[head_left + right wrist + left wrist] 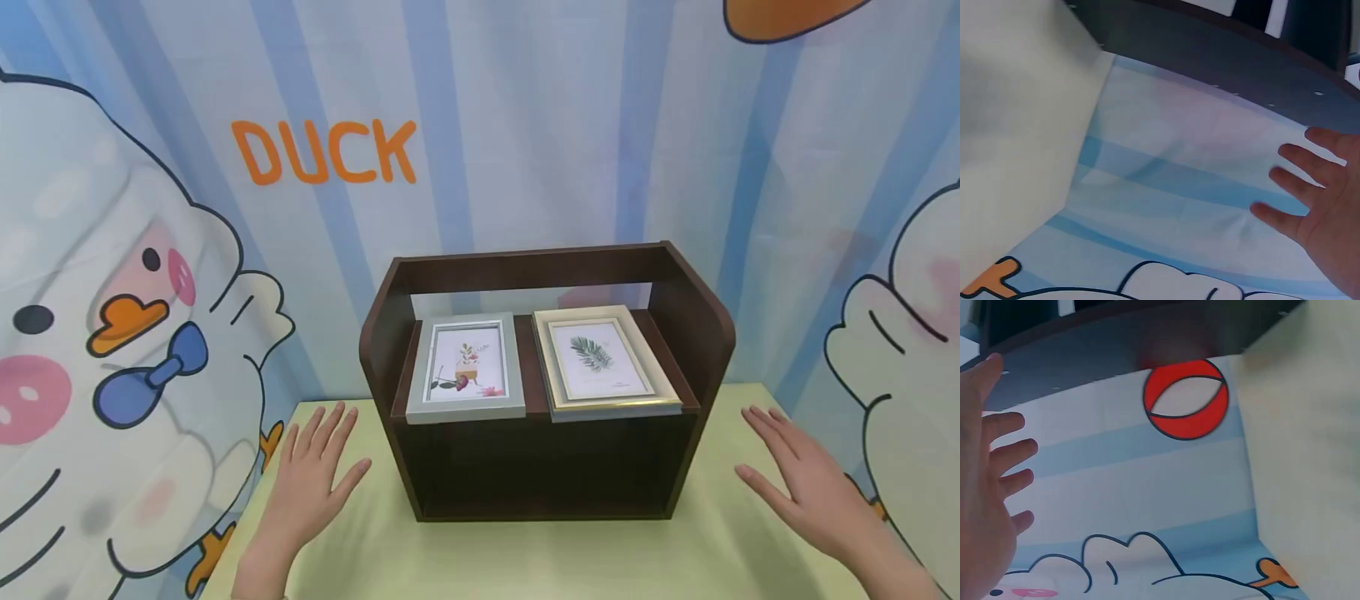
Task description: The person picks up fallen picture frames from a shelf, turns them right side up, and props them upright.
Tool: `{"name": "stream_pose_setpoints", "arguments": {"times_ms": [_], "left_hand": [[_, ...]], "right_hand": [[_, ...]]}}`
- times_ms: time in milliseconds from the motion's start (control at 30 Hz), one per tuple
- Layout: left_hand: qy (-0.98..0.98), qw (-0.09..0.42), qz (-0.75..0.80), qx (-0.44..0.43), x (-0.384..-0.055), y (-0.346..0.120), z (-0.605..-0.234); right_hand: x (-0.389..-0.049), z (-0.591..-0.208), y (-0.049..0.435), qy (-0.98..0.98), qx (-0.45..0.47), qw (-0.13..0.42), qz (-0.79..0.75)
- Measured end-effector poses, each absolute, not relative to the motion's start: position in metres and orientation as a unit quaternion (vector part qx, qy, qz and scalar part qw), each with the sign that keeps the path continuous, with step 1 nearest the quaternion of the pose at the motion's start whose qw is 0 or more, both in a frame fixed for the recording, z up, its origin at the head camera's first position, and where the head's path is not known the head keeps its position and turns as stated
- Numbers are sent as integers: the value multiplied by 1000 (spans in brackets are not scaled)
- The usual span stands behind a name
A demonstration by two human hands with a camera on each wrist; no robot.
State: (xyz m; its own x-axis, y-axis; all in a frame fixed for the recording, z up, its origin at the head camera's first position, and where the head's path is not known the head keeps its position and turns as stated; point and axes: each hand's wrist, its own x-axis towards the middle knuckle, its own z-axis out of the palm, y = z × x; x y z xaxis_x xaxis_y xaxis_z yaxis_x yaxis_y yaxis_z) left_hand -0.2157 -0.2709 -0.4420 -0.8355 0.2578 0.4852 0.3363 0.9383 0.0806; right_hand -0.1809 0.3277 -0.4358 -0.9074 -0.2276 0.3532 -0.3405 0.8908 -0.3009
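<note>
A dark brown wooden shelf [543,471] stands on the table, with two tall sides and a back rail. On its upper board lie a silver-grey picture frame [420,398] with a flower print, at left, and a gold-edged picture frame [654,377] with a green leaf print, at right. Another frame's grey edge [600,414] shows beneath the gold one. My left hand [309,479] is held beside the shelf's left side, fingers straight, holding nothing. Off the right side, my right hand [810,483] is likewise empty, fingers extended and thumb apart. Both wrist views show spread fingers near the shelf's outer sides.
The pale yellow-green table [525,562] carries the shelf near its back edge. Behind hangs a light blue striped curtain [525,125] with duck drawings and orange lettering. The shelf's lower compartment opens toward the front.
</note>
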Motion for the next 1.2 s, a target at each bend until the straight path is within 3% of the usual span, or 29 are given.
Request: {"name": "stream_pose_setpoints", "arguments": {"times_ms": [433, 767, 1200], "left_hand": [[-892, 355, -157, -231, -196, -244, -403], [-847, 392, -228, -278, -198, -216, -391], [-864, 382, -264, -192, -206, -179, -377]], "right_hand": [[-153, -396, 284, -942, 166, 215, 199], [-168, -382, 245, -895, 226, 290, 254], [-206, -358, 186, -869, 244, 269, 336]]}}
